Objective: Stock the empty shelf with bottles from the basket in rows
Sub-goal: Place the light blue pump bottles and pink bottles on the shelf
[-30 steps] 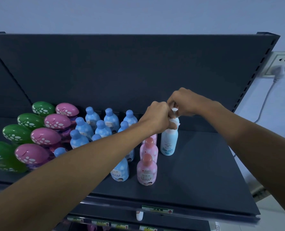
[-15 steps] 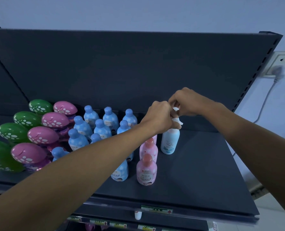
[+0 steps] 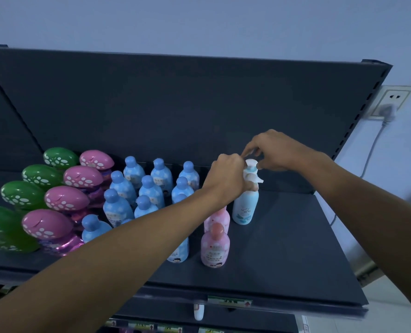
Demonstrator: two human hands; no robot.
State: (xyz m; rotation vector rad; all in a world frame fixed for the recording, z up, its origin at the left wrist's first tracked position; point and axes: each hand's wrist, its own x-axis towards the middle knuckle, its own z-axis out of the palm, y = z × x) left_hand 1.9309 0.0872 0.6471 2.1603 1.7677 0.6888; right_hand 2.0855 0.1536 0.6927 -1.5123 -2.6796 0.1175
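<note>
We noted the dark shelf under the pump bottle. Left of the pump bottle stood rows of green-capped bottles, pink-capped bottles and blue bottles. Two pink bottles stood just beside it. Our left hand gripped its neck. Our right hand pinched its pump head.

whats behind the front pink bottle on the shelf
A second pink bottle stands right behind the front pink bottle. Anything further back in that row is covered by the left hand gripping the pump bottle.
</note>
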